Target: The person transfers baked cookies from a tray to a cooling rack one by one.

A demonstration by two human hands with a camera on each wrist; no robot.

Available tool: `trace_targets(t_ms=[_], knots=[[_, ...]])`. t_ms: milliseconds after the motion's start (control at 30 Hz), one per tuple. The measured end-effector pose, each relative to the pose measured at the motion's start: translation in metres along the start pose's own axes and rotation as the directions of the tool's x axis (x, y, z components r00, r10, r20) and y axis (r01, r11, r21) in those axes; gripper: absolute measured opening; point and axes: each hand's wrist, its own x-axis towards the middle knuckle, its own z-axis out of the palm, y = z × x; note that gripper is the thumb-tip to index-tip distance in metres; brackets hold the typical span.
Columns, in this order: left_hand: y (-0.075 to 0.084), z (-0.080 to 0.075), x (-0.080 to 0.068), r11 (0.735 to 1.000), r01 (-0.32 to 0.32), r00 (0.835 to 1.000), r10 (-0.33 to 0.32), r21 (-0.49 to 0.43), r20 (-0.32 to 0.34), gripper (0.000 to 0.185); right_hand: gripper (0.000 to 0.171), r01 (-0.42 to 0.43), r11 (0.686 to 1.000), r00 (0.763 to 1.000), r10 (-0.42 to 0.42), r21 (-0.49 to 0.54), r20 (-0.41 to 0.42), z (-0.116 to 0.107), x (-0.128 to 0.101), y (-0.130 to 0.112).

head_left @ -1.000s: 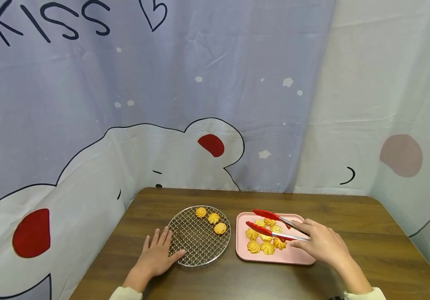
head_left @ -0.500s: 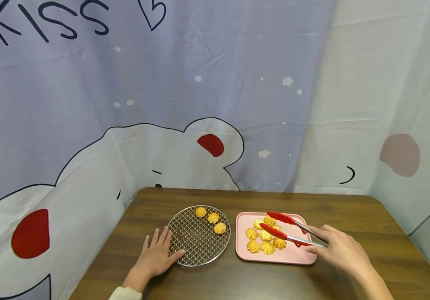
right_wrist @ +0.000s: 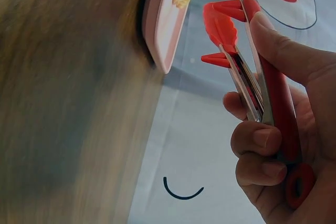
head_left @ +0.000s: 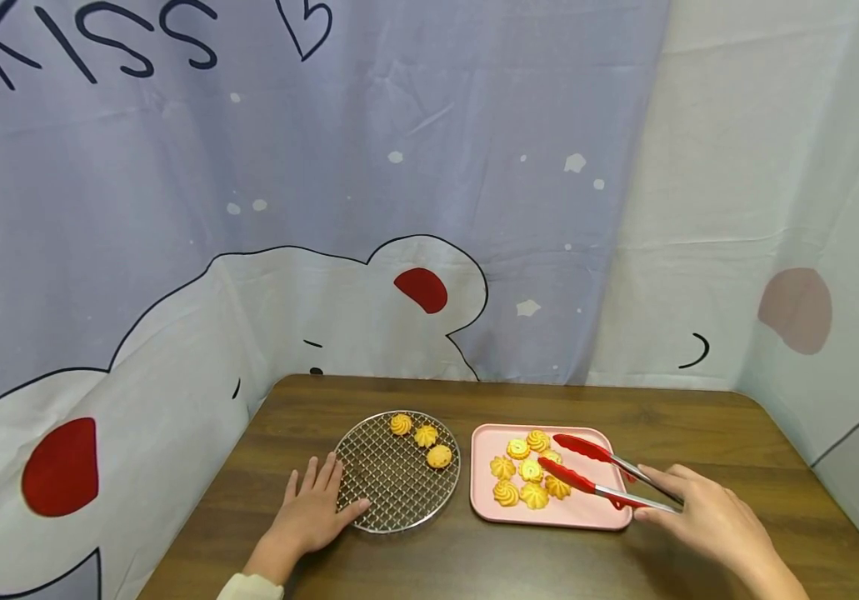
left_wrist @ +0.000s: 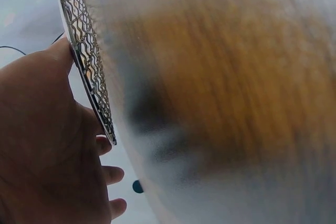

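My left hand (head_left: 311, 510) lies with straight, spread fingers at the left rim of a round wire rack (head_left: 399, 487), its thumb over the near edge. Three golden cookies (head_left: 426, 436) sit on the rack's far right part. My right hand (head_left: 710, 510) grips red-tipped tongs (head_left: 609, 482) by their handles. The tong tips are spread apart over the right part of a pink tray (head_left: 594, 518), with nothing between them. Several piped cookies (head_left: 530, 471) lie on the tray. In the right wrist view, fingers and thumb wrap the red-and-metal tongs (right_wrist: 268, 82).
Rack and tray stand side by side on a brown wooden table (head_left: 429, 558). A printed curtain (head_left: 429, 208) hangs behind the table's far edge and along both sides.
My right hand has drawn the tongs to the right and slightly nearer, uncovering more cookies on the tray. The left hand stays put.
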Motion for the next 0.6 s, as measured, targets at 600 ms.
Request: trace_targets(t_ms=[600], knots=[[-0.002,0.003,0.001,1.000,0.001,1.000,-0.001,-0.014,-0.001,0.093,0.067,-0.002,1.000,0.999,0.003,-0.018,0.055,0.001,-0.020,0.013]])
